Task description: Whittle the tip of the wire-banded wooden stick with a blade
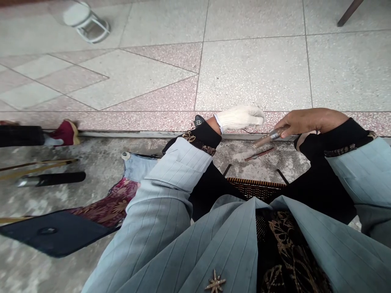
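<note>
My left hand, in a white knitted glove with a dark watch at the wrist, is held over the pink edge of the tiled step. Its fingers are curled together, and a thin dark strand shows just under them; what they pinch is too small to make out. To its right, my bare right hand is wrapped round a short, worn tool. This tool has a grey-brown round part and a flatter tan end slanting down to the left. Below it on the concrete lies a thin reddish-brown stick.
A woven seat shows between my knees. At left lie a black-handled tool, patterned cloth and a dark blue panel. Another person's red shoe is by the step. A white stool stands on the tiles.
</note>
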`<state>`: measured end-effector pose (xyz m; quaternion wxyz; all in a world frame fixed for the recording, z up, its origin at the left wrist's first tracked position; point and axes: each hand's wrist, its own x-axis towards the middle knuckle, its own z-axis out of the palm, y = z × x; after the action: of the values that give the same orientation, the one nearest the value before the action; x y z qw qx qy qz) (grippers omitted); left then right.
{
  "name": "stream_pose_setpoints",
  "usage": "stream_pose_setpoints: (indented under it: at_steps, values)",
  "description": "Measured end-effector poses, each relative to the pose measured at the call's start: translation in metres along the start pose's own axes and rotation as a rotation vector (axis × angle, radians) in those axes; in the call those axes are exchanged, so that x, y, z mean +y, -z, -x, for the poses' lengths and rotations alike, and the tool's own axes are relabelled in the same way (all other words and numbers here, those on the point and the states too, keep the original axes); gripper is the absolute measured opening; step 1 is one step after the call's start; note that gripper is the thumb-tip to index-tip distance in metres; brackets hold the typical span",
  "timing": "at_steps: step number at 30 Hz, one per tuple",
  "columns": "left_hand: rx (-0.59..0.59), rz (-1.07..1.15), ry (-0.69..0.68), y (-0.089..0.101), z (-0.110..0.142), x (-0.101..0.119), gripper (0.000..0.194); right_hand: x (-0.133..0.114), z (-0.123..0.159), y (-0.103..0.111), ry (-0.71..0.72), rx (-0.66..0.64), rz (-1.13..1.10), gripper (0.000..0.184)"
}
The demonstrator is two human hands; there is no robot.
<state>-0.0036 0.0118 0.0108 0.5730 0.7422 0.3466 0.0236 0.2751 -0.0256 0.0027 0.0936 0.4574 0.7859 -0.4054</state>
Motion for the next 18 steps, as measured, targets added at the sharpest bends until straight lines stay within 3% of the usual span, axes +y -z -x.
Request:
stream_pose_setpoints:
  at_steps: [4,7,9,11,14,16,18]
  values:
    - [0.040,0.023,0.007,0.005,-0.002,-0.002,0.015,0.001,-0.001,0.007,0.067,-0.099,-0.066,0.051]
    - [0.048,0.051,0.003,0.005,-0.004,-0.006,0.019,-0.015,0.008,0.016,0.058,-0.061,-0.154,0.060]
    - [0.055,0.052,0.001,0.003,-0.005,-0.008,0.020,-0.028,0.016,0.021,0.031,0.046,-0.280,0.066]
    - [0.053,0.080,-0.018,0.000,-0.007,-0.012,0.022,-0.038,0.022,0.022,-0.007,0.248,-0.431,0.063]
    - [-0.045,0.201,-0.068,-0.007,-0.012,-0.017,0.029,-0.044,0.022,0.021,-0.095,0.557,-0.574,0.057]
    - [-0.125,0.289,-0.094,-0.011,-0.014,-0.020,0.027,-0.041,0.017,0.020,-0.206,0.651,-0.508,0.052]
    - [-0.149,0.322,-0.105,-0.012,-0.013,-0.020,0.024,-0.035,0.012,0.019,-0.333,0.658,-0.313,0.046]
